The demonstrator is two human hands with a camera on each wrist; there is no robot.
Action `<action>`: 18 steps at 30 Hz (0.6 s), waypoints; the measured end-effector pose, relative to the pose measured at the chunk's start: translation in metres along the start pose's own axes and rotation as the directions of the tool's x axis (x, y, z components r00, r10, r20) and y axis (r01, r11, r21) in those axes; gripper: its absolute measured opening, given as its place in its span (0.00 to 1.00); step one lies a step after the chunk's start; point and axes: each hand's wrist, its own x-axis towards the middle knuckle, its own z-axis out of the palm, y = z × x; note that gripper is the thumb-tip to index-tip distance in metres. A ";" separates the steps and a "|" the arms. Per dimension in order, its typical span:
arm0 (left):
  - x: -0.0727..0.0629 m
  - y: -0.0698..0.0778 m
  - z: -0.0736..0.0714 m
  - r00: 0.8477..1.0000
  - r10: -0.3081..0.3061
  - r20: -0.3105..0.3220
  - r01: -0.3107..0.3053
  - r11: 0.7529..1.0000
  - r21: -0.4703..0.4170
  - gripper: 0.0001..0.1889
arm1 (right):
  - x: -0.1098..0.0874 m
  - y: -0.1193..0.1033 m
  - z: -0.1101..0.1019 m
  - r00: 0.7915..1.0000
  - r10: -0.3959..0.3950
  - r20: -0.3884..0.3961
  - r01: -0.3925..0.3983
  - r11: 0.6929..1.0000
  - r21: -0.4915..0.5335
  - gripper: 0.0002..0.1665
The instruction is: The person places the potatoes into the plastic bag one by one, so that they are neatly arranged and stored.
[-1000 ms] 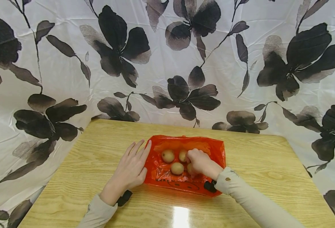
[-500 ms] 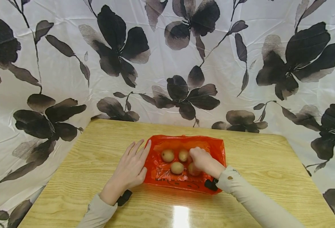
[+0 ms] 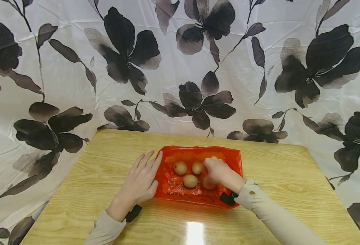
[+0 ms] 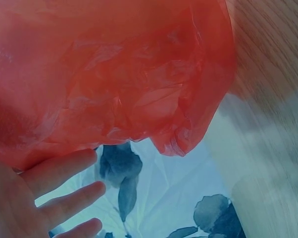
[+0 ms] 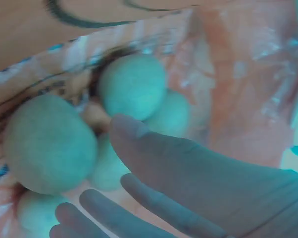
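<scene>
A red plastic bag point(image 3: 229, 160) with dark print lies spread on the table. Several round tan pieces that look like potatoes are on it: a back-left one point(image 3: 180, 168), a back-middle one point(image 3: 197, 167), a front one point(image 3: 190, 181) and a front-right one point(image 3: 208, 182), partly hidden by the right hand point(image 3: 218, 170). In the right wrist view, the fingers point(image 5: 154, 198) are loosely extended, and the thumb tip overlaps a tan piece point(image 5: 134, 87). The left hand point(image 3: 140, 180) lies at the bag's left edge, its straight fingers point(image 4: 74, 203) spread.
The light wooden table point(image 3: 275, 170) extends around the bag on all sides. A white cloth with dark flowers point(image 3: 167, 75) hangs behind it. Dark wrist-worn pieces show under the left wrist point(image 3: 134, 213) and beside the right wrist point(image 3: 228, 198).
The right hand has shifted slightly right, uncovering more of the back-middle piece. The front-right piece sits a little farther right than before. The left hand has stayed in place.
</scene>
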 end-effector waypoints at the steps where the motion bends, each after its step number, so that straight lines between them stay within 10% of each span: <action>1: 0.000 0.000 0.000 1.000 -0.002 0.003 0.002 1.000 -0.002 0.40 | -0.001 -0.002 -0.002 1.000 0.005 0.004 -0.005 1.000 0.005 0.13; 18: 0.003 -0.002 0.000 1.000 0.012 -0.019 -0.012 1.000 0.000 0.38 | -0.038 -0.008 -0.038 0.989 -0.125 -0.080 0.137 0.976 0.168 0.12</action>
